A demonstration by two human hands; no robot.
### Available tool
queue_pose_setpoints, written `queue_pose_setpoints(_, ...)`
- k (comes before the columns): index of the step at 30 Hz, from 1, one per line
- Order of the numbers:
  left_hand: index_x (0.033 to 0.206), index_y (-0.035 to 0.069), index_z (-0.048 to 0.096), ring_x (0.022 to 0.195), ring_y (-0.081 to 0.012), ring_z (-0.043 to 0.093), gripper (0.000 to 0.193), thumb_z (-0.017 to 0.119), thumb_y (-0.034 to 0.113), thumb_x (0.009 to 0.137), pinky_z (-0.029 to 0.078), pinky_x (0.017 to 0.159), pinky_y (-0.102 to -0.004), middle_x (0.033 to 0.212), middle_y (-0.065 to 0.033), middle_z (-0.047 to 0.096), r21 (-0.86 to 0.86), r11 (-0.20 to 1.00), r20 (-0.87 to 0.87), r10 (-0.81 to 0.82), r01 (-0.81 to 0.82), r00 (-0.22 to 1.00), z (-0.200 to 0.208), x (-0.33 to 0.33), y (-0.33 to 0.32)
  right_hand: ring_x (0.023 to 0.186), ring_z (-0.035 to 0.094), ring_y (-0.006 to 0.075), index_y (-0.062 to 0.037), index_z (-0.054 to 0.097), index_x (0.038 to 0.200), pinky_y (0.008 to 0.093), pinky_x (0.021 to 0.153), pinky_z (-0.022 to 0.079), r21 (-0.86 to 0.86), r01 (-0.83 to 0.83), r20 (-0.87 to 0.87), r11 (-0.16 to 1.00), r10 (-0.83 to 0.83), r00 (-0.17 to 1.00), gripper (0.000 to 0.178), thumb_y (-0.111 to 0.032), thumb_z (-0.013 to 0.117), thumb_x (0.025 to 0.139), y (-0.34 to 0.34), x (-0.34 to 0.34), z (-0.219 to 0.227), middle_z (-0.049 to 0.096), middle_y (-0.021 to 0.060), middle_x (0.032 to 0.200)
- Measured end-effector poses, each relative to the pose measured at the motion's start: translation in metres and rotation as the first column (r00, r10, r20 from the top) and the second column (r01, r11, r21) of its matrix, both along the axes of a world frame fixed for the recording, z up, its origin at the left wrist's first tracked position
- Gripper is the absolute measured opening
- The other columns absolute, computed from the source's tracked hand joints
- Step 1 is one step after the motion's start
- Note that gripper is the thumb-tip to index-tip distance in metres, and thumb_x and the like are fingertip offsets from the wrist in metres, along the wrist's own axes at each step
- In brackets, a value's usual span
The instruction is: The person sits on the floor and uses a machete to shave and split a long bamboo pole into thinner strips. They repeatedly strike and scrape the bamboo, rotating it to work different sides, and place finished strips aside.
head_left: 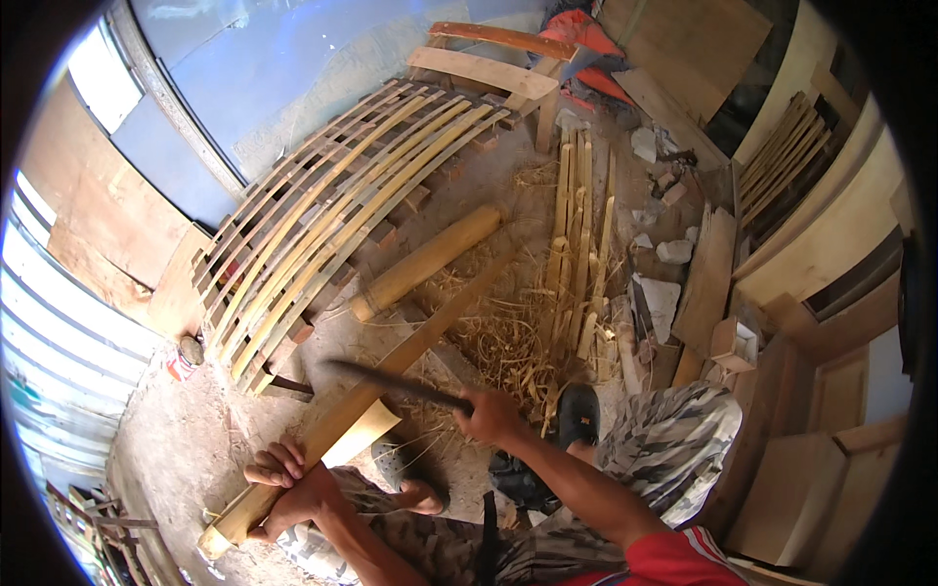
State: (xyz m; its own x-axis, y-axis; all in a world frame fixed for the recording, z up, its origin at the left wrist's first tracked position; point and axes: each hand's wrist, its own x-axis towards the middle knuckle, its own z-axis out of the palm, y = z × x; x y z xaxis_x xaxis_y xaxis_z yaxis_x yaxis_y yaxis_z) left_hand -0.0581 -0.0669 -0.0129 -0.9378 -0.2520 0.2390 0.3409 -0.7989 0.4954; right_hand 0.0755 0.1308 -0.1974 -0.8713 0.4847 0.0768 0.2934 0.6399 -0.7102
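Note:
A long split bamboo piece slants from my lap, low on the left, up toward the middle of the floor. My left hand is closed around its near part, fingers curled over the edge. In my right hand is the handle of a large knife. Its long dark blade points left and lies across the bamboo piece; whether it touches the surface I cannot tell. Beneath the bamboo shows a pale, curved split piece, close to my left foot.
A slatted bamboo bed frame stands at the far left. Beyond the bamboo piece lies a thick bamboo pole. Curly shavings cover the floor near a bundle of strips. Stones and boards lie to the right.

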Motion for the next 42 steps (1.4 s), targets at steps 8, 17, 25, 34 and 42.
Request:
queue_pose_setpoints(8, 0.058, 0.01, 0.031, 0.045, -0.0148, 0.025, 0.085, 0.005, 0.089, 0.076, 0.024, 0.045, -0.0285, 0.054, -0.0021, 0.024, -0.037, 0.99, 0.107, 0.138, -0.135, 0.985, -0.007, -0.003, -0.001, 0.061, 0.066, 0.0367, -0.0053, 0.071, 0.085, 0.0462, 0.058, 0.053, -0.05, 0.191, 0.002, 0.98, -0.191, 0.982, 0.029, -0.034, 0.065, 0.085, -0.014, -0.017, -0.003, 0.066, 0.0166, 0.065)
queue_pose_setpoints(17, 0.059, 0.01, 0.034, 0.044, -0.0167, 0.025, 0.087, 0.002, 0.089, 0.076, 0.025, 0.044, -0.03, 0.052, -0.0029, 0.024, -0.022, 0.954, 0.286, 0.293, -0.3, 0.912, -0.019, -0.02, 0.008, 0.052, 0.062, 0.0305, -0.0034, 0.066, 0.087, 0.0439, 0.049, 0.049, 0.094, 0.118, -0.009, 0.989, -0.117, 0.993, 0.029, -0.032, 0.063, 0.087, 0.005, -0.011, -0.021, 0.062, 0.0126, 0.061)
queue_pose_setpoints(25, 0.058, 0.01, 0.034, 0.045, -0.017, 0.025, 0.089, -0.002, 0.09, 0.075, 0.027, 0.045, -0.0304, 0.052, -0.0026, 0.023, -0.101, 0.937, 0.341, 0.348, -0.334, 0.873, -0.02, -0.021, 0.007, 0.049, 0.059, 0.0265, -0.003, 0.067, 0.095, 0.0442, 0.046, 0.046, 0.133, 0.031, 0.011, 0.991, -0.033, 0.999, 0.03, -0.032, 0.064, 0.089, 0.015, -0.013, -0.02, 0.055, 0.0093, 0.054)
queue_pose_setpoints(34, 0.059, 0.011, 0.033, 0.047, -0.0179, 0.026, 0.093, -0.006, 0.095, 0.069, 0.029, 0.047, -0.0317, 0.052, -0.0036, 0.026, -0.084, 0.952, 0.347, 0.305, -0.294, 0.887, -0.047, -0.036, 0.006, 0.051, 0.06, 0.0278, -0.0003, 0.067, 0.105, 0.0446, 0.048, 0.048, 0.122, 0.0, 0.183, 0.993, -0.023, 0.983, 0.039, -0.036, 0.066, 0.088, 0.026, -0.018, -0.019, 0.059, 0.0109, 0.059)
queue_pose_setpoints(42, 0.061, 0.011, 0.037, 0.047, -0.0174, 0.026, 0.094, -0.007, 0.094, 0.07, 0.029, 0.047, -0.0306, 0.053, -0.0029, 0.027, -0.079, 0.941, 0.364, 0.335, -0.33, 0.869, -0.05, -0.032, 0.01, 0.052, 0.06, 0.0281, -0.0025, 0.067, 0.094, 0.0451, 0.049, 0.05, 0.098, 0.074, 0.118, 0.992, -0.085, 0.989, 0.031, -0.033, 0.064, 0.091, 0.014, -0.009, -0.022, 0.059, 0.0112, 0.06)
